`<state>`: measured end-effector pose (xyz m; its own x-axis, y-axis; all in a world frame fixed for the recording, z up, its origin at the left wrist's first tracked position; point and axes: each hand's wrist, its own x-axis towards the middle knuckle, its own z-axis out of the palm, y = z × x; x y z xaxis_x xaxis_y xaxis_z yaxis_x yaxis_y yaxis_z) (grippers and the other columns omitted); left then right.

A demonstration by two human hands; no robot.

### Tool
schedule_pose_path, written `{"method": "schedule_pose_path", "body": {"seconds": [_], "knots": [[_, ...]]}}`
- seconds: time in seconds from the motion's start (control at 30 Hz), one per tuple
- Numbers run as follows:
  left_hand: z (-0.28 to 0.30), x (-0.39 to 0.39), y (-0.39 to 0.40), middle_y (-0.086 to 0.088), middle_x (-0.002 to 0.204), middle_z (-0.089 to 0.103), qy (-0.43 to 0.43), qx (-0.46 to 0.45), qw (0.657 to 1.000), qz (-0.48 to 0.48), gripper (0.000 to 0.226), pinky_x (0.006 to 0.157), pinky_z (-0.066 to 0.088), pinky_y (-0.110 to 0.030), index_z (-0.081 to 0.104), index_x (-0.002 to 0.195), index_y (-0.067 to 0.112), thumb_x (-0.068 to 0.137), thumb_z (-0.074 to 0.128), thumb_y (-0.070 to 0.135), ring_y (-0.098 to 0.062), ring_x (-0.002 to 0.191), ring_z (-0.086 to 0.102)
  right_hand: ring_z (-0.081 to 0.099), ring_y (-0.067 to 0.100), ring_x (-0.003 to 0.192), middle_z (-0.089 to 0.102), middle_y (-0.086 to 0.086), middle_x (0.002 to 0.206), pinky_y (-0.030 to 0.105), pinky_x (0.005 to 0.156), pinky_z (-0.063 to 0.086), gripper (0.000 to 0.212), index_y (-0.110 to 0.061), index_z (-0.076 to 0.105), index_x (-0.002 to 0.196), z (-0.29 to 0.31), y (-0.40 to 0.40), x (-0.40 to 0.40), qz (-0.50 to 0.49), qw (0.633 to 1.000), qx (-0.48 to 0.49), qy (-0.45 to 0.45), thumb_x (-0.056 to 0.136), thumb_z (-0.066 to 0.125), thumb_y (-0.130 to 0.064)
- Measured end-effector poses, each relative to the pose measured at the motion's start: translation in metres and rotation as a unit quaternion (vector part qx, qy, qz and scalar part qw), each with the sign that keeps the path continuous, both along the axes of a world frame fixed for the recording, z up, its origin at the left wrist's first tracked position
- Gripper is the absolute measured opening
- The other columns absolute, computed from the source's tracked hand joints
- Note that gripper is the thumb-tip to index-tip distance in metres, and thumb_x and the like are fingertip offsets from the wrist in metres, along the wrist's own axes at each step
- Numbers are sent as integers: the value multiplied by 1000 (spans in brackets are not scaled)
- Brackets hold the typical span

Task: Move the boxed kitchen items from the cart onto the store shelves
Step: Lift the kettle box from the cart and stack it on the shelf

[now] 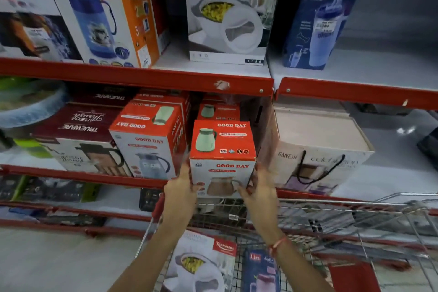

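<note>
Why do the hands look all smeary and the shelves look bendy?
In the head view, the left hand and right hand are smeared by motion blur as they grip the Good Day jug box, whose print stays readable; the wide-angle lens bows the red shelf edge; the picture's corners are soft.

Motion-blurred right hand [257,188] covers the Good Day box's [222,159] lower right corner; below that box, the cart's [331,220] two boxed items run off the frame's bottom edge.
</note>
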<state>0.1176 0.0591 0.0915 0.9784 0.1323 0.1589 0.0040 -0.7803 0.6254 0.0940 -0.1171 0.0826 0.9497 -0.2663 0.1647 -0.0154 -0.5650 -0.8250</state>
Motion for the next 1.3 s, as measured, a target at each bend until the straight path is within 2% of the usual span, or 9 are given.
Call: {"method": "schedule_pose_path", "body": {"seconds": [0.2, 0.37, 0.5, 0.7, 0.87, 1.03, 1.1, 1.2, 1.3], "knots": [[-17, 37, 0, -18, 102, 72, -16, -12, 1000, -19, 69, 83, 56, -40, 36, 141, 7, 81, 69, 6, -32, 89, 71, 57, 15, 113, 52, -8, 121, 46, 93, 55, 63, -29, 36, 130, -27, 21, 36, -28, 998, 61, -1, 79, 72, -28], [-41, 50, 6, -19, 107, 70, 0, -10, 1000, -27, 65, 86, 57, -45, 35, 140, 9, 83, 65, 6, -33, 93, 70, 61, 15, 109, 59, 3, 121, 42, 85, 59, 50, -31, 36, 117, -43, 27, 44, -49, 998, 42, -1, 79, 69, -35], [-49, 62, 12, -22, 112, 67, 10, 0, 999, -37, 66, 86, 57, -46, 35, 139, 5, 83, 69, 10, -35, 99, 68, 60, 10, 99, 58, -4, 111, 38, 83, 60, 42, -22, 40, 114, -46, 31, 57, -45, 998, 39, -14, 84, 69, -29], [-62, 74, 15, -19, 121, 63, 66, 35, 994, -83, 65, 92, 54, -43, 28, 142, 6, 87, 62, 12, -31, 108, 64, 61, 23, 110, 61, 12, 121, 44, 85, 58, 46, -13, 42, 115, -59, 29, 63, -47, 998, 24, 27, 82, 70, -28], [-76, 70, 26, -12, 127, 61, 95, -56, 988, -106, 65, 97, 51, -46, 29, 140, 16, 85, 65, 14, -27, 116, 61, 58, 22, 113, 54, 13, 128, 41, 91, 56, 46, -8, 41, 122, -60, 32, 60, -54, 998, 3, 23, 86, 66, -23], [-113, 21, 48, -6, 119, 61, 131, -128, 982, -46, 53, 92, 54, -39, 42, 136, 12, 86, 61, 6, -22, 107, 62, 37, -1, 106, 41, 4, 126, 6, 96, 36, 46, -9, 41, 130, -96, 40, 13, -116, 993, -34, -10, 88, 58, -4], [-142, -3, 60, -9, 110, 65, 195, -102, 975, -37, 40, 83, 56, -36, 51, 125, 14, 87, 58, 5, -26, 97, 66, 33, -4, 107, 39, 2, 125, 1, 100, 29, 45, -9, 41, 132, -131, 38, -18, -92, 994, -27, 51, 90, 56, -6], [-188, -33, 72, -15, 134, 56, 309, -44, 949, -43, 48, 99, 45, -40, 48, 134, 8, 88, 60, 16, -32, 119, 54, 39, 20, 128, 39, 10, 142, 26, 107, 33, 53, -11, 39, 138, -194, 32, -59, -43, 966, 15, 253, 90, 59, -18], [-230, -52, 78, -17, 142, 48, 423, -83, 902, 7, 68, 102, 43, -40, 36, 142, 6, 86, 62, 36, -35, 125, 50, 38, 28, 136, 37, 11, 150, 42, 113, 34, 88, -19, 27, 147, -248, 29, -83, -66, 899, 105, 419, 76, 68, -52]]}}
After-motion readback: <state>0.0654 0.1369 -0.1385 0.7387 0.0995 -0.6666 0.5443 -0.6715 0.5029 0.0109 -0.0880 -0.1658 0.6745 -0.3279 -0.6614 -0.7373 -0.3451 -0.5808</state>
